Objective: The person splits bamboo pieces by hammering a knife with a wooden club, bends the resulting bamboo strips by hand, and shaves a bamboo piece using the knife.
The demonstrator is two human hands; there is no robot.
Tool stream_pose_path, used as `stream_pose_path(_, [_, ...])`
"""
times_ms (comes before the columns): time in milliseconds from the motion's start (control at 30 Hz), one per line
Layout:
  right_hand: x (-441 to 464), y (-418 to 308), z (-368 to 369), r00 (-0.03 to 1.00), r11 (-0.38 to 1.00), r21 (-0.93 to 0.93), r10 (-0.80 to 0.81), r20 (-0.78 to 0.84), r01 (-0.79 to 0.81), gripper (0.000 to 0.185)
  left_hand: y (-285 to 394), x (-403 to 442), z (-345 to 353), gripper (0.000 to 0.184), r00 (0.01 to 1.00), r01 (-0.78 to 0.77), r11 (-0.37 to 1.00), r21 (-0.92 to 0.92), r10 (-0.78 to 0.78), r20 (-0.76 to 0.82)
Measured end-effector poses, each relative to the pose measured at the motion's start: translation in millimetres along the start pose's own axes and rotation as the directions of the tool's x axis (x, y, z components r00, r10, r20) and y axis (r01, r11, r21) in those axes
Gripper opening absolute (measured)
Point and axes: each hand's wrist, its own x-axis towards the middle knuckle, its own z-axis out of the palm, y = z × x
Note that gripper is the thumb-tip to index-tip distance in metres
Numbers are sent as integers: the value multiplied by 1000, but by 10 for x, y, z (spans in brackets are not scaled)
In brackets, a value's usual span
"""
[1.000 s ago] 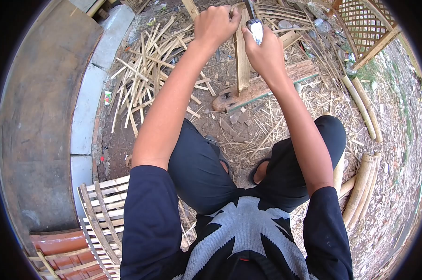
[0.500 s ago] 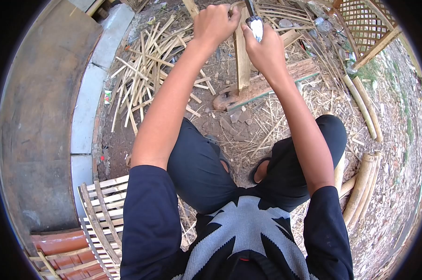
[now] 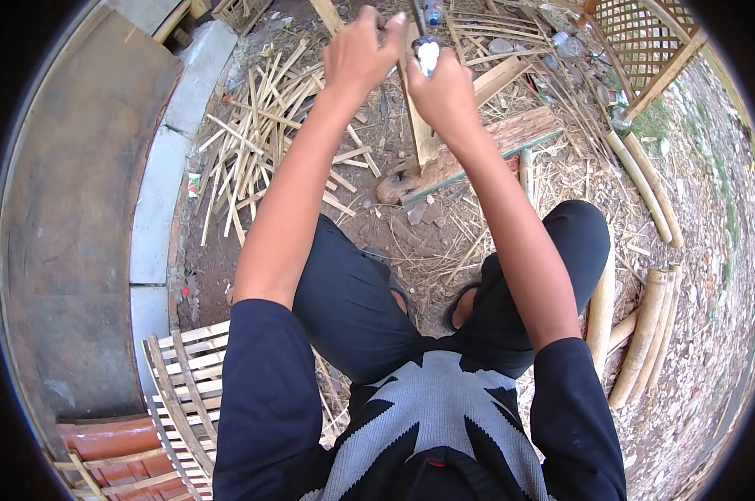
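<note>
My right hand (image 3: 446,93) is closed around the handle of a knife (image 3: 427,57); the handle looks white, and the dark narrow blade points away from me at the top edge. Just left of it is my left hand (image 3: 359,57), thumb and forefinger apart with nothing visible between them; its other fingers are partly hidden. Below and between the hands, a flat wooden slat (image 3: 419,134) stands tilted, its lower end on a weathered wooden block (image 3: 502,142) on the ground. My right hand hides part of the slat's upper side.
Many loose thin strips (image 3: 252,142) lie heaped at the left. Bamboo poles (image 3: 644,334) lie at the right, near a lattice panel (image 3: 640,50). A slatted bamboo rack (image 3: 185,376) is by my left elbow, beside a concrete ledge (image 3: 162,192).
My left hand has shifted left, and its thumb and forefinger have spread apart. My right hand has moved slightly left and down with the knife. The whole view has shifted a little.
</note>
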Motion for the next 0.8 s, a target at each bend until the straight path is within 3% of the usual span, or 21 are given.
stream_pose_path(100, [-9,-111,-28,999,996,-81,36,18,-35,45,210,-110,-116,45,930,80,963,-257,-165,-329])
stream_pose_path(133, [-3,-117,-22,999,996,-75,49,17,-48,45,188,-119,-141,49,943,164,884,-437,-270,-193])
stream_pose_path(233, [-22,-127,-38,998,996,-62,58,16,-57,45,205,-324,10,52,953,154,648,-746,-296,-61])
stream_pose_path(267, [-27,-122,-46,998,997,-54,60,24,-59,45,293,-443,-15,51,932,294,598,-746,-352,86])
stream_pose_path(367, [-32,-119,-80,996,997,-29,72,50,-71,44,328,-545,35,50,815,577,402,-711,-234,530])
stream_pose_path(400, [-30,-132,-102,995,997,-21,82,60,-81,43,359,-541,47,48,768,640,345,-687,-250,590])
stream_pose_path(500, [-21,-107,-113,996,997,-32,71,59,-69,42,384,-513,124,52,792,609,250,-753,-144,593])
stream_pose_path(700, [-29,-97,-155,996,999,-2,52,71,-52,40,432,-515,143,44,753,657,44,-752,-85,653])
stream_pose_path(800, [-30,-81,-164,997,998,36,41,62,-43,39,442,-524,182,47,794,602,94,-793,-179,581])
